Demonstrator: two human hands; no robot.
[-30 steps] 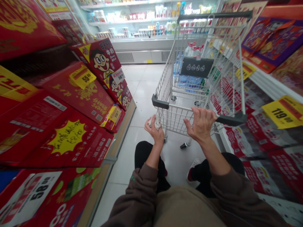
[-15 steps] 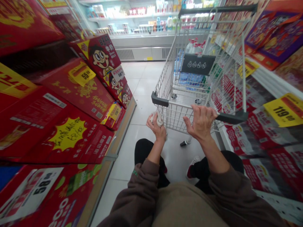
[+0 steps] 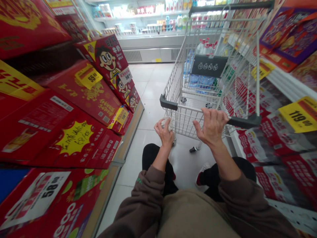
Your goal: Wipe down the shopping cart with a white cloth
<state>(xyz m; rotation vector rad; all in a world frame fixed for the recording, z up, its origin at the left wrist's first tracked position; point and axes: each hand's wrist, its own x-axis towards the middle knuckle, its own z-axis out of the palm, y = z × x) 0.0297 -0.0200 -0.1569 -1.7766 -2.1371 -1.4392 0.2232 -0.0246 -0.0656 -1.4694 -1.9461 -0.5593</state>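
My left hand (image 3: pixel 164 135) is closed around a crumpled whitish cloth (image 3: pixel 167 121), just left of the cart's near end and beneath its handle. The fingers hide part of the cloth. My right hand (image 3: pixel 212 128) lies over the handle (image 3: pixel 244 122) of a wire shopping cart (image 3: pixel 170 81), fingers curled over the bar and thumb apart on the left. A dark panel (image 3: pixel 209 66) with white symbols hangs in the cart. Clear bottles with blue labels (image 3: pixel 201 81) show through the wires; whether they are inside the cart I cannot tell.
Red gift boxes (image 3: pixel 81 96) with price tags are stacked along the left, on a low shelf edge (image 3: pixel 128 138). Red-and-white packs (image 3: pixel 269 185) line the right, close to the cart. A lit refrigerated case (image 3: pixel 148 43) crosses the far end of the tiled aisle (image 3: pixel 151 82).
The view has shifted slightly, so the shelves and cart sit a little further right. My left hand keeps the cloth, its fingers slightly turned; my right hand stays on the handle.
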